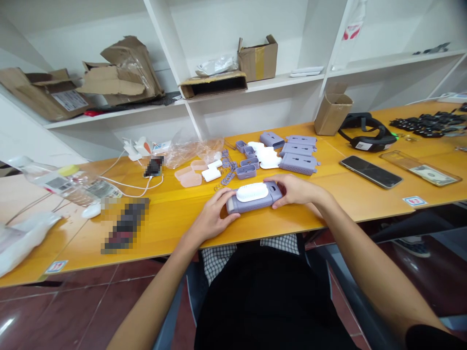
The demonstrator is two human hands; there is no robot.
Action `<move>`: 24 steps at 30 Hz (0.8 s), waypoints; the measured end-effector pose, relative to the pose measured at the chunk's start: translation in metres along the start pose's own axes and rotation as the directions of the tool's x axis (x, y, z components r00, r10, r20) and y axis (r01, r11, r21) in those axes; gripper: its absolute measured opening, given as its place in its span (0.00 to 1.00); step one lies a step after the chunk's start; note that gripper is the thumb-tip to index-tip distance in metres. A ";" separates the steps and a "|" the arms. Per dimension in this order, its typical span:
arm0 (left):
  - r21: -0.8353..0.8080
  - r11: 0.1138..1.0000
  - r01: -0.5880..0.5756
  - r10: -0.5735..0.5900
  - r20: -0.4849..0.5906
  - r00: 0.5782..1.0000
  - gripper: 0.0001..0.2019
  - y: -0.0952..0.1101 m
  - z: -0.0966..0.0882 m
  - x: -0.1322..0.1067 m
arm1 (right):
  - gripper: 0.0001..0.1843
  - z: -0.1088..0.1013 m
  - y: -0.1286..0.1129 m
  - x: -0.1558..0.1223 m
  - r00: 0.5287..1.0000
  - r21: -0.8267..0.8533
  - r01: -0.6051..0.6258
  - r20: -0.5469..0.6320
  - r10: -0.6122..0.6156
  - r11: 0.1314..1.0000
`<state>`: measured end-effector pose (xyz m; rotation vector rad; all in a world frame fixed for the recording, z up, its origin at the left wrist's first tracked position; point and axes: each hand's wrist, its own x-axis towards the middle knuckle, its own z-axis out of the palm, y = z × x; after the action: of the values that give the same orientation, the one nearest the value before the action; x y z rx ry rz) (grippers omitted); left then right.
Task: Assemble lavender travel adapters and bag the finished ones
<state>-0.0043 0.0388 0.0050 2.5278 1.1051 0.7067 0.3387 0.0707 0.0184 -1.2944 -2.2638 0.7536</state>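
At the front edge of the table (175,218), right in front of my body: the grey-purple plastic housing (251,206), long side facing me, white ribbed oval piece (252,192) on top. My left hand (209,218) is closed round its left end, thumb on the near side; my right hand (295,189) grips the right end, thumb at the near corner, other fingers behind. Can't tell if the underside touches the wood.

Risks, my judgement: the white piece has no finger on it, so if it's loose, a tilt could slide it off. Can't see whether it's seated. Uneven squeeze from the two ends could twist the housing out of my grip, and with the edge so near, it could drop to the floor.

Just beyond: coil springs (229,167), small, loose; a push away from me could knock them and make them roll or tangle. Small purple cups (246,171) and white oval parts (268,156) crowd together behind, easy to scatter with a knuckle. Purple shells (299,163) past my right hand; a forearm swing might nudge them. Smartphone (371,171) well apart, low risk.
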 end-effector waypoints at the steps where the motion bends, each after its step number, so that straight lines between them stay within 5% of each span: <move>1: -0.003 1.000 0.000 0.000 0.002 1.000 0.28 0.000 0.000 0.000 | 0.50 0.001 0.000 0.001 1.000 0.010 0.009 -0.002 -0.009 1.000; 15: 0.004 1.000 0.025 -0.025 0.022 0.999 0.29 -0.002 0.000 0.000 | 0.51 0.000 0.013 -0.002 0.998 0.152 -0.041 0.046 0.034 0.987; 24: -0.009 1.000 0.029 -0.028 0.020 0.999 0.28 -0.002 0.000 0.002 | 0.36 0.002 0.013 -0.003 1.000 0.156 0.016 0.017 -0.018 0.988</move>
<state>-0.0043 0.0412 0.0050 2.5010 1.1264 0.6763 0.3475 0.0726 0.0086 -1.1984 -2.1788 0.9206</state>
